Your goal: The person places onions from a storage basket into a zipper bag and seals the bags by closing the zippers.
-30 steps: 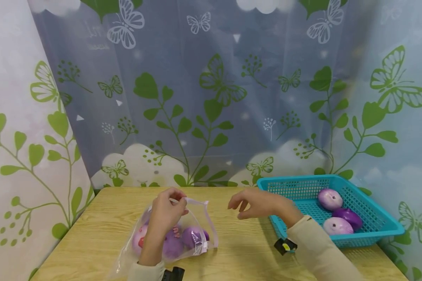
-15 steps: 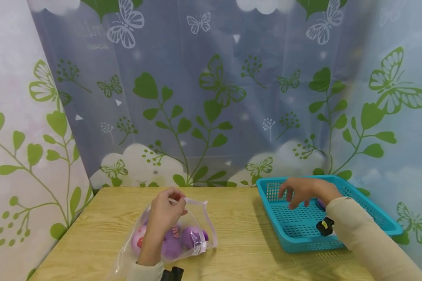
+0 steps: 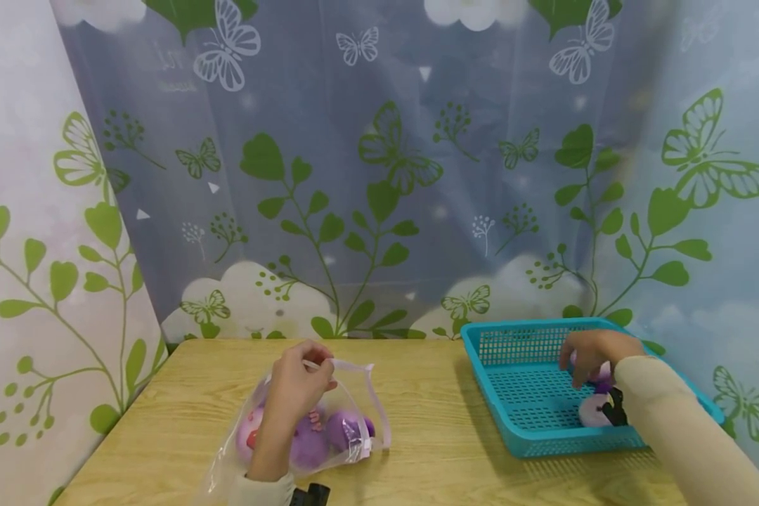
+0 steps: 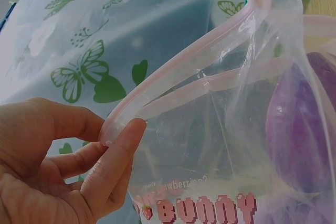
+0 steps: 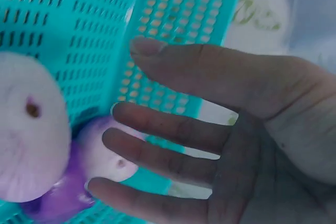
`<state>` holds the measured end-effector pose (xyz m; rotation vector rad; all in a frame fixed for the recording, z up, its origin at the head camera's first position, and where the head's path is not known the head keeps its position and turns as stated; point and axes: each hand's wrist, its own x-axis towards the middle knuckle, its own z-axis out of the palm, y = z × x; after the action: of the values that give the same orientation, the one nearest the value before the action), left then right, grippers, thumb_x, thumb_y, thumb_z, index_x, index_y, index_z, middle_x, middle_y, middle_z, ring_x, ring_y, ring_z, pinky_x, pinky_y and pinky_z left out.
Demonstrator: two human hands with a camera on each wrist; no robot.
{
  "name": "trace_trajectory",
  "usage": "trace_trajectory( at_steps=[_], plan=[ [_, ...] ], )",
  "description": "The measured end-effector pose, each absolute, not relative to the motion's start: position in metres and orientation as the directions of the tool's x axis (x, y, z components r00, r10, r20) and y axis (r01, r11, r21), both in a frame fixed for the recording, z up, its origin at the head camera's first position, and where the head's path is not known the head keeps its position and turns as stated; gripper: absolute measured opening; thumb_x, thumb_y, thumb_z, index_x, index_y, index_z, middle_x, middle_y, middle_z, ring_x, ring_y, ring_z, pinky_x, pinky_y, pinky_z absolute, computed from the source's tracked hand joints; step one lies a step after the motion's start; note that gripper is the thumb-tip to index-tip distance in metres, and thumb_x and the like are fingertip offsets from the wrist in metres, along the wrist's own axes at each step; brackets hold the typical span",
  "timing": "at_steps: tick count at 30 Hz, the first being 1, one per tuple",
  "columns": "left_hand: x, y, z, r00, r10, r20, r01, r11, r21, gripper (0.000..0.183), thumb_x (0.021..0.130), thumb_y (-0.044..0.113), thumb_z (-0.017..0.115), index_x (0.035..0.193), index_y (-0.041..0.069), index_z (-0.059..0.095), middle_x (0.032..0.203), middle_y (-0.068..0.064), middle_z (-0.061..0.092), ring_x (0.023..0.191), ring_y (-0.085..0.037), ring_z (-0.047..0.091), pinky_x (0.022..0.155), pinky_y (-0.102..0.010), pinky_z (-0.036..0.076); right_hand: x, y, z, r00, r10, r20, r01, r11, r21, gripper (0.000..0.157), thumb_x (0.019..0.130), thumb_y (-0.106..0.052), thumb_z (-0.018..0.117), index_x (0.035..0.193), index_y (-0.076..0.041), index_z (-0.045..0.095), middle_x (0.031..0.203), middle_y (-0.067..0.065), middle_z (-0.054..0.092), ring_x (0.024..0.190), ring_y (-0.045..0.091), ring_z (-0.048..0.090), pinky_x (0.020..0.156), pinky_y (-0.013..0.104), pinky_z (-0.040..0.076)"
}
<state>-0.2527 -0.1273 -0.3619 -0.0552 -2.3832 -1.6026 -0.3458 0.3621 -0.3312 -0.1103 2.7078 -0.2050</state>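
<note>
Wood-grain table (image 3: 424, 450): lower centre-left, our left grip (image 3: 300, 378) pinches the zip bag (image 4: 226, 129) by its rim; lower right, our spread, empty right grip (image 3: 591, 351) should cup one onion (image 5: 31, 150) squarely.

Backdrop (image 3: 468, 232), 12 o'clock: slate blue, green or white butterflies (image 3: 400, 158), green sprigs (image 3: 332, 226) | side cloth (image 3: 38, 169), 9 o'clock: off-white, green-printed | table (image 3: 443, 450), 6 o'clock: yellow-tan, wood-grained | bag (image 3: 359, 395), 7 o'clock: clear, pink trim (image 4: 173, 62), pink-red lettering (image 4: 190, 211); purple rounds (image 3: 310, 446) inside | basket (image 3: 531, 390), 4 o'clock: turquoise, latticed; pale bulbs (image 5: 31, 153) lilac-white, brown-spotted; third bulb (image 5: 65, 195) deep purple | wearer's sleeves (image 3: 677, 407): cream
</note>
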Motion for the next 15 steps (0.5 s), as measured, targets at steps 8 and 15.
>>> trace_trajectory(
  at_steps=[8, 15],
  plan=[
    [-0.253, -0.127, -0.362, -0.966, -0.118, 0.23, 0.169, 0.382, 0.908, 0.012, 0.092, 0.004, 0.061, 0.1, 0.0, 0.07, 0.098, -0.015, 0.066, 0.067, -0.015, 0.07, 0.067, -0.034, 0.068, -0.345, 0.385, -0.349, -0.909, -0.052, -0.414, 0.01, 0.989, -0.146, 0.03, 0.082, -0.011, 0.081, 0.109, -0.019, 0.073, 0.104, 0.014, 0.064, 0.079, 0.021, 0.058, 0.061, 0.029, 0.049],
    [-0.253, -0.128, -0.361, -0.966, -0.12, 0.23, 0.169, 0.384, 0.908, 0.011, 0.093, 0.005, 0.062, 0.1, 0.0, 0.07, 0.098, -0.015, 0.066, 0.066, -0.014, 0.07, 0.067, -0.034, 0.068, -0.349, 0.387, -0.358, -0.906, -0.05, -0.42, -0.015, 0.996, -0.086, 0.029, 0.077, -0.009, 0.085, 0.101, -0.023, 0.077, 0.108, 0.01, 0.064, 0.087, 0.024, 0.054, 0.064, 0.03, 0.051]
  ],
)
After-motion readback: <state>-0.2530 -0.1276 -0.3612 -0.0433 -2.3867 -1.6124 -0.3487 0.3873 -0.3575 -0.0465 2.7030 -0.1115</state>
